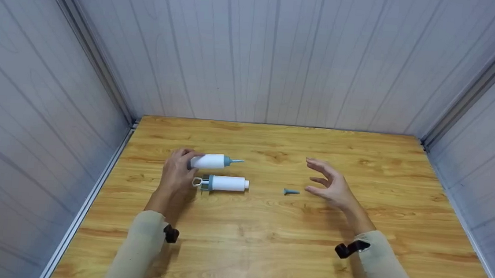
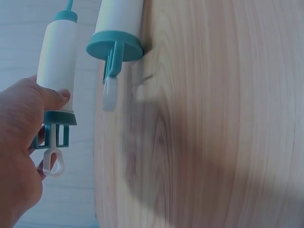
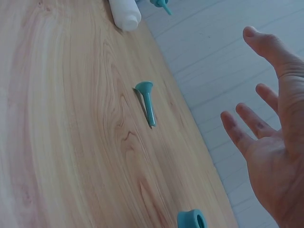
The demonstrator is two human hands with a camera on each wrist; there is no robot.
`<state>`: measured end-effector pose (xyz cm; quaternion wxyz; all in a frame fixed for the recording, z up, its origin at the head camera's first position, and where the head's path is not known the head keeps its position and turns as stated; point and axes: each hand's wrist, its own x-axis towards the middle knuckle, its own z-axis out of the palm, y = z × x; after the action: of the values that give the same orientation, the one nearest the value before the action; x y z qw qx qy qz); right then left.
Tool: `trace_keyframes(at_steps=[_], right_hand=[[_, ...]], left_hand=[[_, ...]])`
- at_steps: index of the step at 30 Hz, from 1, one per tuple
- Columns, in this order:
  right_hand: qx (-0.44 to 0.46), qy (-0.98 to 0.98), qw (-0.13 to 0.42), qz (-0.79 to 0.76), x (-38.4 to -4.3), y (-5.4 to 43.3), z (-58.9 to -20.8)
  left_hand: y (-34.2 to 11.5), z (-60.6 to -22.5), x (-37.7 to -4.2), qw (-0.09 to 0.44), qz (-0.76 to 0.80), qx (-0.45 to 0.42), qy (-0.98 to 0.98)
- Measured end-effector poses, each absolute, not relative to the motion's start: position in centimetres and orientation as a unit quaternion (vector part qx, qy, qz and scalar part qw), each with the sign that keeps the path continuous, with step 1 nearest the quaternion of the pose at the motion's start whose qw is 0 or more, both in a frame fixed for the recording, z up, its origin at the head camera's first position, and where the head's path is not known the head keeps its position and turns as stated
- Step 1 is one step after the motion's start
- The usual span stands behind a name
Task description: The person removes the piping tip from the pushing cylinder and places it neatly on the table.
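My left hand (image 1: pixel 177 169) grips a white-barrelled syringe (image 1: pixel 211 161) with a teal collar and a slim teal nozzle pointing right. In the left wrist view, my thumb lies along the barrel of this syringe (image 2: pixel 59 61), and its white pull ring hangs below the collar. A second syringe (image 1: pixel 228 183) lies on the wooden table just nearer to me, with a bare white tip at its right end. Right of it rests a loose teal nozzle (image 1: pixel 291 191). My right hand (image 1: pixel 333 186) is held beside that nozzle, fingers apart and holding nothing.
The wooden table (image 1: pixel 239 244) ends at a pale back wall (image 1: pixel 254 51), with pale walls on both sides. In the right wrist view, a small teal ring-shaped piece (image 3: pixel 185 219) shows at the bottom edge, near the table's edge.
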<state>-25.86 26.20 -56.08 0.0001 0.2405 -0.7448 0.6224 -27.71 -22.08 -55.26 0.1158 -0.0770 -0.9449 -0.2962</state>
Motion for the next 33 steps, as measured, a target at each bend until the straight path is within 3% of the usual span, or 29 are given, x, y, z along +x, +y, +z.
trace_keyframes(at_steps=[23, 33], right_hand=[[0.222, -0.757, -0.031, 0.614, -27.3, 24.3, -56.1], [0.230, -0.747, -0.019, 0.623, -27.2, 23.5, -56.5]], left_hand=[[-18.6, -53.8, -27.6, 0.151, -0.294, -0.147, -0.932], [-17.2, -53.0, -26.9, 0.166, -0.295, -0.173, -0.925]])
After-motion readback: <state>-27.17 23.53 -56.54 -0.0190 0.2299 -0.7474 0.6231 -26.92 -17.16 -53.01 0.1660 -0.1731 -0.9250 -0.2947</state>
